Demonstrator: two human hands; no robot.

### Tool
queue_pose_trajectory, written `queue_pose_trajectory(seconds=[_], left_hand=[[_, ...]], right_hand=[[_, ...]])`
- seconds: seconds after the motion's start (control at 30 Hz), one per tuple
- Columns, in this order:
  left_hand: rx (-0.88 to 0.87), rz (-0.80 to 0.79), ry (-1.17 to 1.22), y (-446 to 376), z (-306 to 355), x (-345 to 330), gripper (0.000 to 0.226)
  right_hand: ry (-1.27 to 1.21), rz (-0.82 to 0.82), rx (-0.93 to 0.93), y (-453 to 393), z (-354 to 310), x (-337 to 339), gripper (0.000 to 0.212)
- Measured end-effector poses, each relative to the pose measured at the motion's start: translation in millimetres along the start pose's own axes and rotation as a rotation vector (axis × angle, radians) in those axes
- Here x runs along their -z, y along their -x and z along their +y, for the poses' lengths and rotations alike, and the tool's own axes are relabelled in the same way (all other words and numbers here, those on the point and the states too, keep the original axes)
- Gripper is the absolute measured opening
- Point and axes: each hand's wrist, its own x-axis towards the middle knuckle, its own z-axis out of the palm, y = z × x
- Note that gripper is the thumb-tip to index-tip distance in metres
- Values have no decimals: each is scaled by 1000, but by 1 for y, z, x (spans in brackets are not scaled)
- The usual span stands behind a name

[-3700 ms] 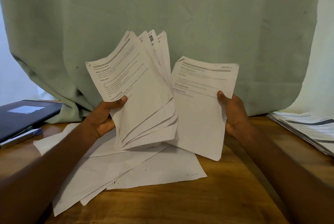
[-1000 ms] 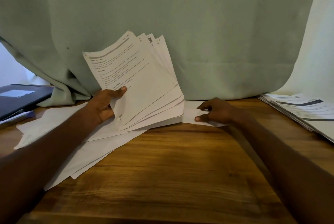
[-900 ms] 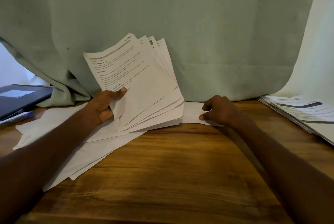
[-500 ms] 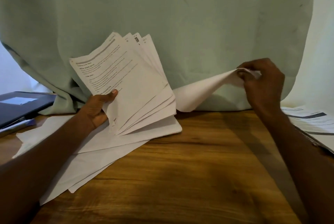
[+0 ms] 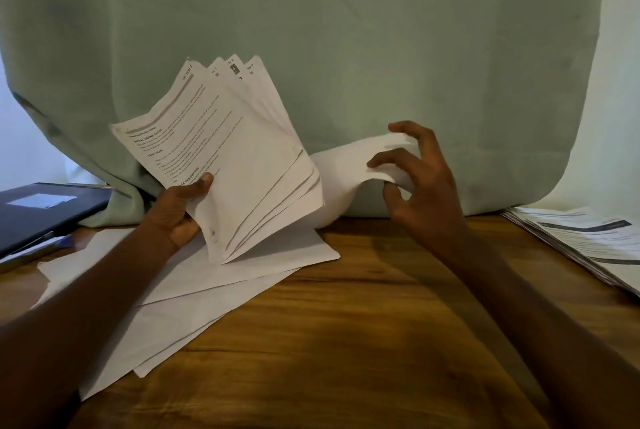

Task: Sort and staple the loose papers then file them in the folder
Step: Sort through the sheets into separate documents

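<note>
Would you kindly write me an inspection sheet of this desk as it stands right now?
Surface: wooden table, bare at the front centre.
Job's things: fanned sheaf of printed pages, held upright; single sheet, curled and lifted at the back; loose sheets lying overlapped on the left; dark folder, closed, far left.
Clutter: stack of printed papers at the right edge.
Grippers: left hand grips the sheaf at its lower edge; right hand pinches the single sheet.
Cables: nothing seen.
Surroundings: green curtain hanging behind the table.
</note>
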Motion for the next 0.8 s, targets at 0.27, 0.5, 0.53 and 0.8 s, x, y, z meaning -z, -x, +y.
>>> queue_pose_trajectory(seconds=[0.27, 0.5, 0.53, 0.8], left_hand=[[20, 22, 61, 6, 6, -3, 54], [12, 5, 90, 8, 16, -3, 54], [11, -3, 86, 7, 17, 0, 54], [20, -38, 122, -2, 26, 17, 55]], right_hand=[[-422, -266, -171, 4, -18, -10, 21], [-679, -394, -688, 12, -23, -30, 70], [-651, -439, -756, 14, -22, -34, 86], [-159, -887, -342, 39, -31, -54, 50]])
